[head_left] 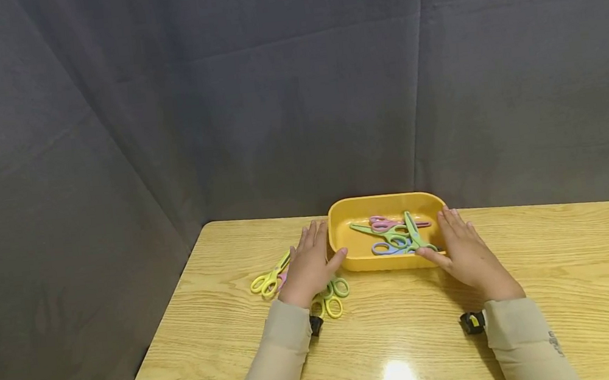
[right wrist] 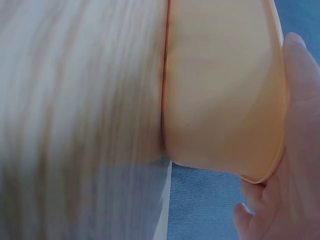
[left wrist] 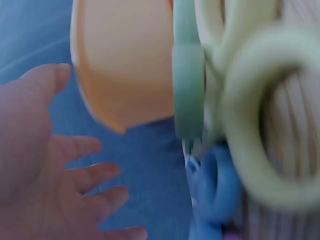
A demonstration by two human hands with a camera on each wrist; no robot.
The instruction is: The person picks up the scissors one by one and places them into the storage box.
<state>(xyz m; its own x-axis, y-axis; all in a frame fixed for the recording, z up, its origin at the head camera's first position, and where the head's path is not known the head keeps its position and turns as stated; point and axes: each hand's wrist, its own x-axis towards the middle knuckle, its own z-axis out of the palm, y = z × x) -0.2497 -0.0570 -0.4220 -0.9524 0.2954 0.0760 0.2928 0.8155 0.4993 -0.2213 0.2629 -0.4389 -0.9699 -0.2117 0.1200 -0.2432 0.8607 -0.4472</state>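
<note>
A yellow plastic tray (head_left: 383, 263) sits near the table's back edge, with green scissors (head_left: 412, 228), pink scissors (head_left: 381, 225) and blue scissors (head_left: 380, 249) lying inside. Beside its left end is my left hand (head_left: 311, 269), fingers straight and spread; the left wrist view shows a gap between this hand and the tray. My right hand (head_left: 470, 256) touches the tray's right end, its fingers extended along the outside and its thumb at the front rim. Under and around my left hand lie yellow scissors (head_left: 269, 282) and green scissors (head_left: 341, 287), partly hidden by it.
Light wood-grain table (head_left: 395, 334) stretches in front of the tray and out to the right. A dark grey curtain (head_left: 296, 105) hangs right behind the table and along its left side. Blue scissors handles (left wrist: 220, 185) show among the loose scissors in the left wrist view.
</note>
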